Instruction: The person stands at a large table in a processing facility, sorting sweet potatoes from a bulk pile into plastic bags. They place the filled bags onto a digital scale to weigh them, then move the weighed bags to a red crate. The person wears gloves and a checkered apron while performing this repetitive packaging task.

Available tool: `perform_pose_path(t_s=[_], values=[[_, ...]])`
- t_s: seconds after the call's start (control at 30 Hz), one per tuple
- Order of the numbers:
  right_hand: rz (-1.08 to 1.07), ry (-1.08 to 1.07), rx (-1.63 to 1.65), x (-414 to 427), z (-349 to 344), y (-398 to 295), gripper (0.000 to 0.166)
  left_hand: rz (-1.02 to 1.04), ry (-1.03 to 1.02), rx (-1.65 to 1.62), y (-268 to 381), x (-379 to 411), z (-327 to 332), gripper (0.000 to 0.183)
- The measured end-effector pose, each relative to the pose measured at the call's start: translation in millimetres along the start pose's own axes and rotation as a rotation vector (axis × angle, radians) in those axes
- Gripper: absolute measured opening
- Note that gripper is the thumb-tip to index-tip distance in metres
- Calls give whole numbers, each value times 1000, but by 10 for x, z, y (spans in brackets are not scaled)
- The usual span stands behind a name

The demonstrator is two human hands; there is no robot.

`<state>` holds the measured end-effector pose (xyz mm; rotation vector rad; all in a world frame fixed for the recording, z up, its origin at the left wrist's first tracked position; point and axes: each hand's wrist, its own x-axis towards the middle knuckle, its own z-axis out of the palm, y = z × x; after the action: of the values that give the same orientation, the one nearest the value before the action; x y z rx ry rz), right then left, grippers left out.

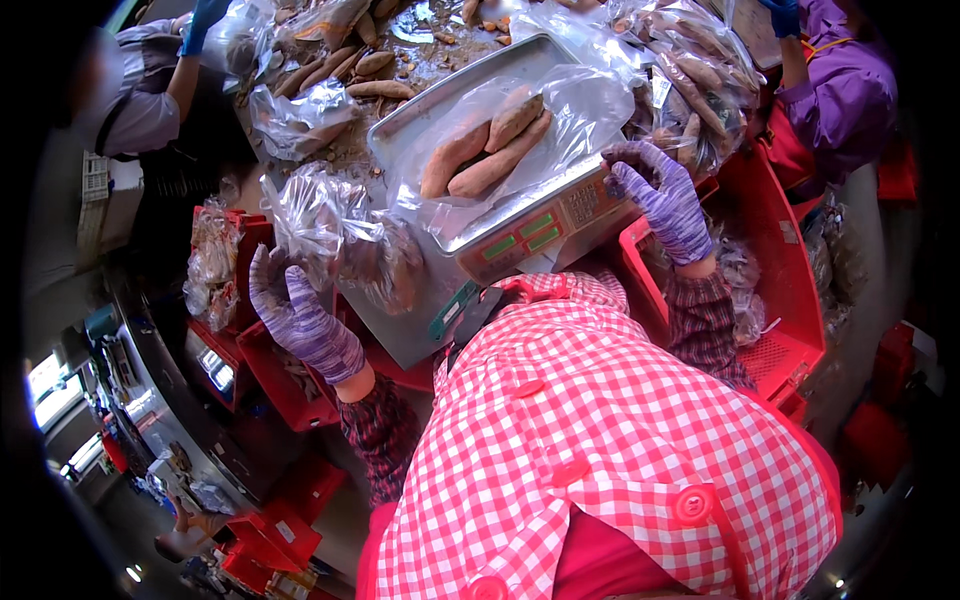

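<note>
Several sweet potatoes (pixel 499 161) lie in an open clear plastic bag (pixel 592 101) on the metal pan of a digital scale (pixel 517 244). My right hand (pixel 660 195), in a purple knit glove, is at the right front corner of the scale pan, thumb and fingers apart, with nothing seen between them. My left hand (pixel 304 319), gloved alike, is beside a filled clear bag (pixel 394 255) left of the scale. Its fingers are spread and curved; their tips are close to the plastic, and whether they touch it I cannot tell.
Loose sweet potatoes (pixel 379 88) and filled bags (pixel 697 82) lie beyond and beside the scale. Red crates (pixel 795 300) stand at both sides below the table. A person in purple (pixel 847 105) is at the right, another person (pixel 142 90) at the upper left, both with blue gloves.
</note>
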<state>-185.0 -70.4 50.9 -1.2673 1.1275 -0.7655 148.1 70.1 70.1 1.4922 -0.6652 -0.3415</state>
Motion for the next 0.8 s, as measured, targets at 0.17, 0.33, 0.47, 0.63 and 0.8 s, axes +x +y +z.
perform_pose_path(t_s=[0.17, 0.33, 0.47, 0.63, 0.8], values=[[-11, 11, 14, -43, 68, -53, 18, 39, 37, -5, 2, 19, -36, 32], [-104, 214, 60, -32, 25, -96, 18, 80, -12, 6, 117, -21, -5, 40], [-288, 432, 10, 63, -33, -42, 28, 128, -83, 91, 288, -103, 59, 46], [-405, 308, -130, 318, -3, 128, 75, 295, -348, 377, 439, -192, 452, 69], [-385, 260, -910, 960, 191, 140, 59, 619, -532, 656, 327, 19, 843, 81]])
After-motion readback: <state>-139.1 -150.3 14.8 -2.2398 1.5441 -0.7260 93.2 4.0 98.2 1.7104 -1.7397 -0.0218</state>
